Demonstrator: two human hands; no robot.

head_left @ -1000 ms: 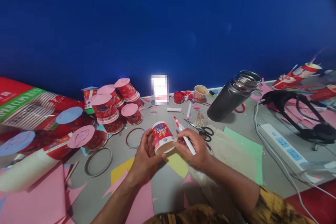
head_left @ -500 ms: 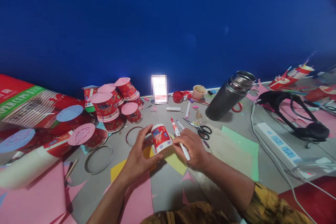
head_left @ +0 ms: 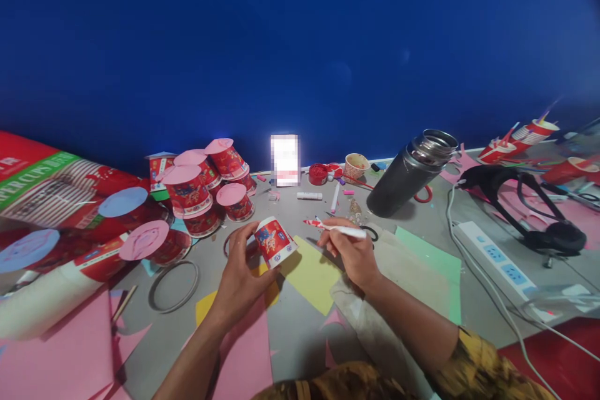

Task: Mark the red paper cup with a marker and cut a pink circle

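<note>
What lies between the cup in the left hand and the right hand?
In the head view, yellow paper lies between the cup and the right hand; the pen also points into this gap.

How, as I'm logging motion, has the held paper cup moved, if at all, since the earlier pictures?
Yes: the paper cup has moved left, judged against the black flask.

The left forearm (head_left: 194, 347) and right forearm (head_left: 412, 319) were angled inward. The left hand (head_left: 244, 269) was curved in a grasp, thumb below; the right hand (head_left: 354, 256) was flexed in a pinch.
</note>
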